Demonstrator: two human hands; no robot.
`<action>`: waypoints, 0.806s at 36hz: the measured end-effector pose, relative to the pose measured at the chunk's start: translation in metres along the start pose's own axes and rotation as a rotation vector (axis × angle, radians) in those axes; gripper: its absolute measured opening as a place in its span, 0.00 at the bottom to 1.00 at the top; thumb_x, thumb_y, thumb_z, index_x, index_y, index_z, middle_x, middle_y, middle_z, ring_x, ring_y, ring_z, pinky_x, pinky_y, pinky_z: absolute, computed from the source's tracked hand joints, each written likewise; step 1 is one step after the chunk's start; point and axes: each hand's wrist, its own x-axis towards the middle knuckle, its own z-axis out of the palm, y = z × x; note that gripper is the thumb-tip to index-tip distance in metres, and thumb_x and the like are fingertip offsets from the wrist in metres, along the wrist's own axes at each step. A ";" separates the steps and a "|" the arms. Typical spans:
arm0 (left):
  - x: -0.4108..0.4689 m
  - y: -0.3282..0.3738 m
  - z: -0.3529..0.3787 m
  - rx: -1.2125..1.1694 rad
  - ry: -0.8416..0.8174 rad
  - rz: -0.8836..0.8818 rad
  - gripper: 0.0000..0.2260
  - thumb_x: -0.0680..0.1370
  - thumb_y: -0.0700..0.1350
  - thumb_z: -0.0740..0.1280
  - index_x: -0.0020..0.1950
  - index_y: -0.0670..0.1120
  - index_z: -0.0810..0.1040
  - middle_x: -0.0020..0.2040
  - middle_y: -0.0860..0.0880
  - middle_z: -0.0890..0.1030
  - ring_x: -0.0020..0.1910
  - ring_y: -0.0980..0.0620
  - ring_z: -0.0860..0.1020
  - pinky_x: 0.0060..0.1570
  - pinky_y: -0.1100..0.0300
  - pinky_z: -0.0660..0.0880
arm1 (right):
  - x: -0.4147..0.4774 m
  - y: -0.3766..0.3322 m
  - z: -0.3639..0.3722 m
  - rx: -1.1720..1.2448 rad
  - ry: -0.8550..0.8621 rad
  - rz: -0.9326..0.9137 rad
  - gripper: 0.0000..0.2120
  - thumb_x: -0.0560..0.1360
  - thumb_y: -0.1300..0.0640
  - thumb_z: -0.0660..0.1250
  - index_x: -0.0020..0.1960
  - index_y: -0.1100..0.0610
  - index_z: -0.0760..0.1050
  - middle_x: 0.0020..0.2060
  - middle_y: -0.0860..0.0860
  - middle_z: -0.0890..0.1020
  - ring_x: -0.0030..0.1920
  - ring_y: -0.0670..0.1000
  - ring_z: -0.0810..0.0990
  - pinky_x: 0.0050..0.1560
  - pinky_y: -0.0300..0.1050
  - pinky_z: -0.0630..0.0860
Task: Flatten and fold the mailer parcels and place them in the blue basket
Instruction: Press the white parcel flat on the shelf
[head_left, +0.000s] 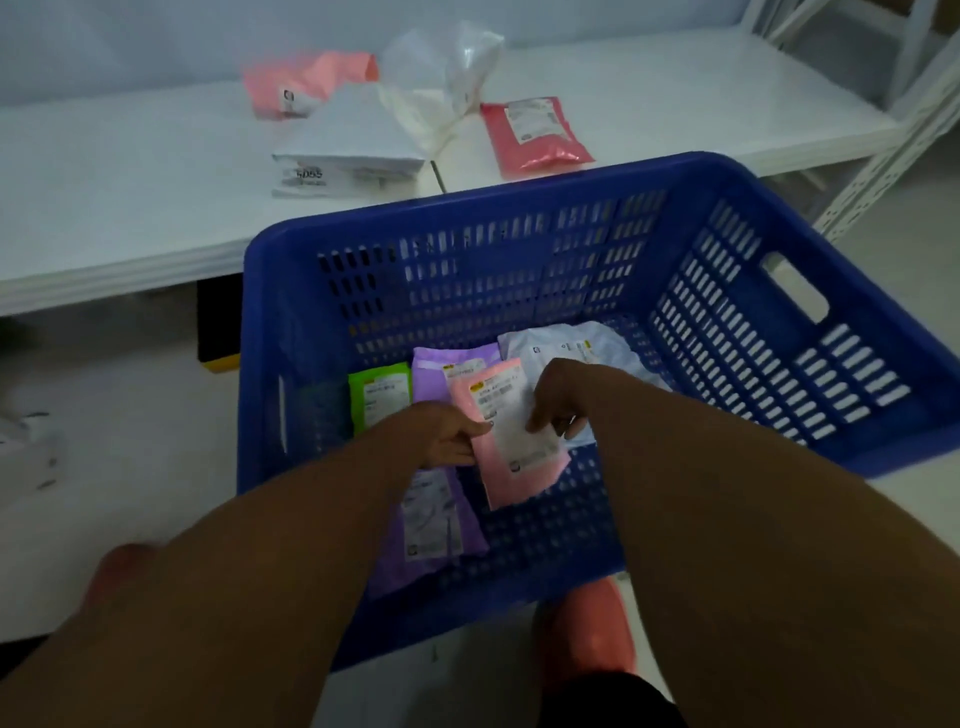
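Observation:
Both my hands reach down into the blue basket (727, 187) on the floor. A folded pink mailer (519, 467) with a white label is held between them: my left hand (441, 434) pinches its left edge and my right hand (561, 400) grips its upper right part. Under and around it in the basket lie a purple mailer (441, 525), a green mailer (379, 395) and a white mailer (566, 348). On the white table (130, 208) behind lie a white mailer (348, 140), a pink one (306, 78), a red-pink one (535, 135) and a clear plastic bag (447, 73).
A white metal shelf frame (893, 135) stands at the right behind the basket. My feet in pink shoes (587, 629) are at the basket's near edge. A black and yellow object (218, 332) sits under the table. White items (31, 447) lie on the floor at left.

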 end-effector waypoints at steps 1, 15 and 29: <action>0.005 -0.005 0.001 -0.011 -0.005 -0.019 0.19 0.79 0.37 0.69 0.69 0.38 0.72 0.58 0.43 0.80 0.67 0.44 0.75 0.59 0.52 0.74 | 0.000 -0.001 0.005 -0.017 0.015 0.015 0.25 0.59 0.49 0.84 0.46 0.62 0.78 0.46 0.60 0.84 0.51 0.63 0.83 0.56 0.62 0.79; 0.037 -0.045 0.014 0.167 0.035 -0.086 0.18 0.71 0.36 0.77 0.54 0.31 0.72 0.45 0.37 0.81 0.41 0.41 0.82 0.42 0.49 0.80 | 0.004 0.019 0.046 -0.238 -0.072 0.067 0.20 0.69 0.49 0.79 0.42 0.60 0.72 0.50 0.59 0.83 0.53 0.59 0.83 0.60 0.56 0.79; 0.050 -0.065 0.003 0.511 0.084 -0.130 0.12 0.80 0.45 0.68 0.42 0.37 0.78 0.39 0.39 0.82 0.35 0.43 0.80 0.39 0.53 0.79 | 0.008 0.012 0.056 -0.381 -0.153 0.109 0.11 0.74 0.52 0.74 0.43 0.58 0.76 0.49 0.56 0.81 0.58 0.57 0.81 0.60 0.50 0.76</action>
